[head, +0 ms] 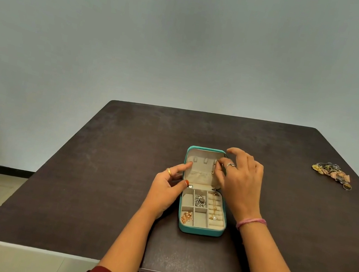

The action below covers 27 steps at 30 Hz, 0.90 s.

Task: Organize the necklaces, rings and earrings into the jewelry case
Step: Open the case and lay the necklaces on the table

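Head view: open teal jewelry case [199, 231] sits mid-counter [96, 169]; left hand [167, 190] steadies its lid edge, fingers loosely spread, holding nothing. Right hand [239, 180] pinches a thin gold necklace [213, 171] at the lid hook. Chain looks light, limp, tangle-prone; best gripped at the clasp.

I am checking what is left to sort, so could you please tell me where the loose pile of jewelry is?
In the head view the jewelry pile lies near the table's far right edge, well right of the open jewelry case.
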Motion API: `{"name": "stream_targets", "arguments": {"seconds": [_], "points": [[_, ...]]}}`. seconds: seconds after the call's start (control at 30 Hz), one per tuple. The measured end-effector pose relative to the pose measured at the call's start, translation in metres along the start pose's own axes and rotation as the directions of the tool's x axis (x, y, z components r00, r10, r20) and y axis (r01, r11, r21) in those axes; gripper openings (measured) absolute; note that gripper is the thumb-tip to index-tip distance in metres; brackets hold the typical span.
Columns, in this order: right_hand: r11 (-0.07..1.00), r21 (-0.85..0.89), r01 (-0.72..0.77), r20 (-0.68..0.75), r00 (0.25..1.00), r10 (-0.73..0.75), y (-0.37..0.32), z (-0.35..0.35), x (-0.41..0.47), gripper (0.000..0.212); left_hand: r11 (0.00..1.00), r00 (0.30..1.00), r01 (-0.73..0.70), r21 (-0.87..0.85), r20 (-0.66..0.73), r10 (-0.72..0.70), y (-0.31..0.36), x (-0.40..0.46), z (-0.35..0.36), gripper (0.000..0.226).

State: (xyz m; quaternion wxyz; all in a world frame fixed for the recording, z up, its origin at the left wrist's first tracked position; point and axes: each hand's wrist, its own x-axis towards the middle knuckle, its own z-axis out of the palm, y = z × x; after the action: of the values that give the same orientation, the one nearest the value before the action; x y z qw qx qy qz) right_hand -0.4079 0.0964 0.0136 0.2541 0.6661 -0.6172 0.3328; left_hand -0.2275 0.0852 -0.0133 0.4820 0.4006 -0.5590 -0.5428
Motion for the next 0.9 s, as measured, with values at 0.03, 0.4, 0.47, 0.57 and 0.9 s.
{"name": "stream_targets", "arguments": {"seconds": [0.03,0.4,0.47,0.57,0.9], "points": [[1.0,0.019,0.008,-0.013,1.0,-0.008,0.002,-0.002,0.002,0.012,1.0,1.0,0.001,0.0,0.002,-0.001,0.0,0.0,0.0,0.047],[0.698,0.612,-0.372,0.269,0.928,0.258,0.003,-0.055,0.037,0.002,0.996,0.998,-0.062,0.057,-0.028,0.064,-0.004,-0.002,-0.002,0.029],[0.675,0.634,-0.379,0.294,0.924,0.243,0.005,-0.067,0.043,0.002,0.995,0.993,-0.085,0.055,-0.079,0.09,-0.004,-0.003,-0.001,0.028],[0.652,0.649,-0.391,0.33,0.918,0.221,0.008,-0.085,0.053,0.002,0.992,0.982,-0.109,0.067,-0.15,0.118,-0.002,-0.003,0.0,0.027],[0.225,0.766,-0.602,0.587,0.798,0.138,0.006,-0.134,0.074,0.013,0.982,0.982,-0.187,0.035,0.006,0.187,0.051,-0.011,0.037,0.026]]}}
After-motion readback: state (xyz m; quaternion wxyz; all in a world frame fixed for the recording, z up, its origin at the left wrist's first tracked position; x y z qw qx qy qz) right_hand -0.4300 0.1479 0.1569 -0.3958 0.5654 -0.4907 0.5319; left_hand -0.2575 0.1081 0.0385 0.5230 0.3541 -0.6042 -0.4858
